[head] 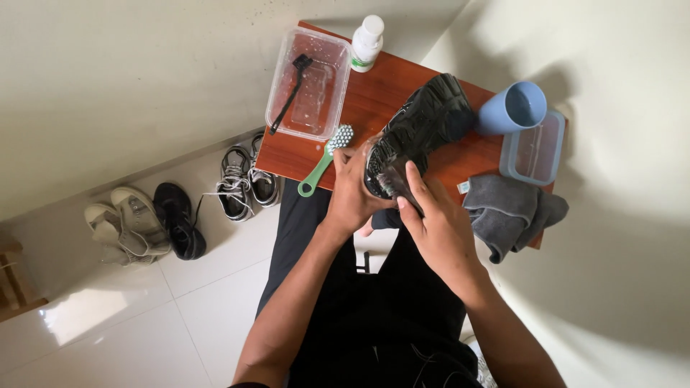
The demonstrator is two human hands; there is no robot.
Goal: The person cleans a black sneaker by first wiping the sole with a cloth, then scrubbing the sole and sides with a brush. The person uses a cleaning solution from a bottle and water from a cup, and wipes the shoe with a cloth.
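Shoe (424, 126): black, sole up, long axis running away from my grip and to the right, far end over the table (374, 100). My left hand (352, 194) is clamped round its near end; my right hand (438, 223) presses fingers on the sole there. Beyond left of grip: clear tub (284, 122) with a black brush (291, 90). Beyond right: blue cup (514, 108), lidded box (535, 154). Forearms converge, wrists bent inward.

The room is bright and the picture is sharp. The shiny floor (86, 323) has glare at lower left. Walls bend at the edges.
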